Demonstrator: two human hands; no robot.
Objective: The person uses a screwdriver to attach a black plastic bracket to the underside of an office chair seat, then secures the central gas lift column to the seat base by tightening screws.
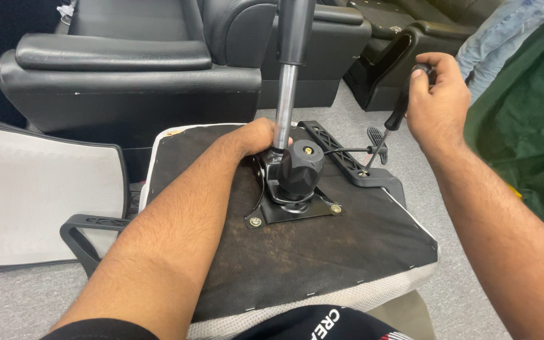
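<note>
Black-lined seat cushion (322,252) lies upside down across lap, mechanism up for access. Left hand (256,137) curls round gas-lift column (286,101) base, steadying it. Right hand (437,101) grips screwdriver (390,129), tip angled onto armrest bracket (354,160) bolt.

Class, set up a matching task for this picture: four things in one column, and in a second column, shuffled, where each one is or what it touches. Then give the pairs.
Things:
1. left hand
2. right hand
3. round black plastic knob
4. grey mesh chair back

Places:
A. lying on the floor, left of the seat
B. gripping the black screwdriver handle
C. at the foot of the metal gas-lift column
D. on the mechanism plate, beside the column

Pairs: 1-C, 2-B, 3-D, 4-A
</note>
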